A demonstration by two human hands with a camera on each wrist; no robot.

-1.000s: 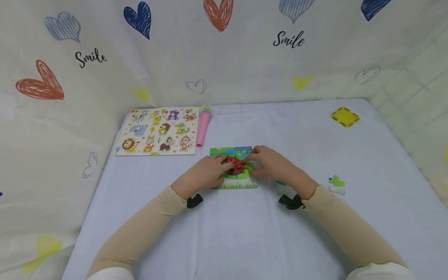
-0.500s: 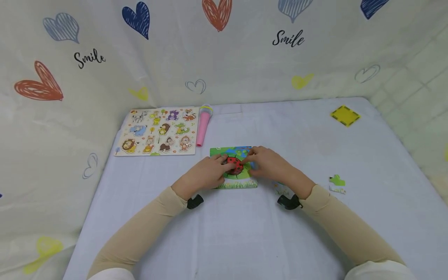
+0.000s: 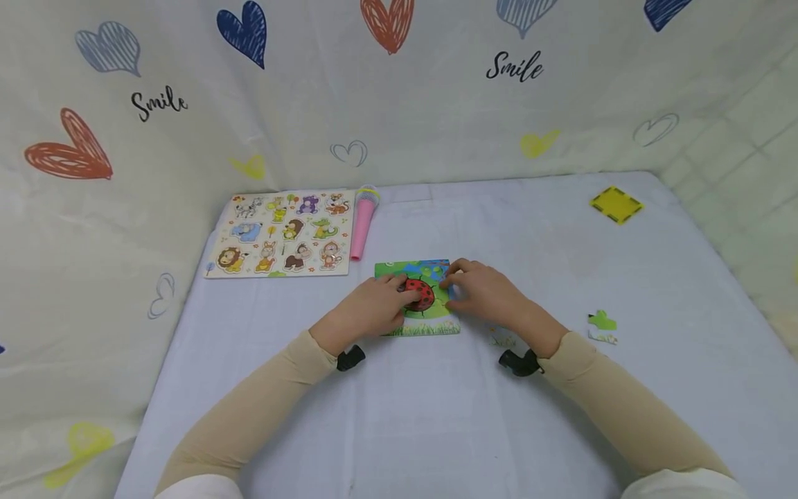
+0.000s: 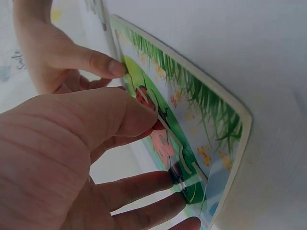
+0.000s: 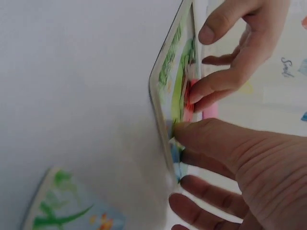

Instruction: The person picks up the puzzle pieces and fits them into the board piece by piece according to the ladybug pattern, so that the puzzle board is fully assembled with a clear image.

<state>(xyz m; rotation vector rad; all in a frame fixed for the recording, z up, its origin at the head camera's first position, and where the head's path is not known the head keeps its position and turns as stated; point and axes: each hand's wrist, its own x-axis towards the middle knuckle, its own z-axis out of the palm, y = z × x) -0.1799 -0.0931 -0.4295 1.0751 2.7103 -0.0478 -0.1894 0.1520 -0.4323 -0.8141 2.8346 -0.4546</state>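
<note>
A ladybug jigsaw puzzle point(image 3: 430, 324) with a green meadow and a grassy lower border lies mid-table. My left hand point(image 3: 372, 307) rests over its left half; its thumb is at the red ladybug point(image 4: 162, 146), and other fingertips touch the board in the left wrist view. At the right edge of the puzzle is my right hand point(image 3: 486, 287), thumb and fingers apart. In the right wrist view its thumb point(image 5: 201, 134) touches the picture, the other fingertips near the edge. Partly under the right wrist lies a loose puzzle piece point(image 3: 501, 337) with grass and flowers.
Another green and white puzzle piece point(image 3: 602, 321) lies farther right. A pink toy microphone point(image 3: 363, 229) stands beside an animal peg-style board point(image 3: 280, 267) at the back left. A yellow square point(image 3: 616, 205) lies at the back right. A printed curtain point(image 3: 430, 90) hangs behind the table.
My right fingertips have drawn back from the ladybug toward the puzzle's right edge. The left hand has stayed nearly in place on the puzzle.
</note>
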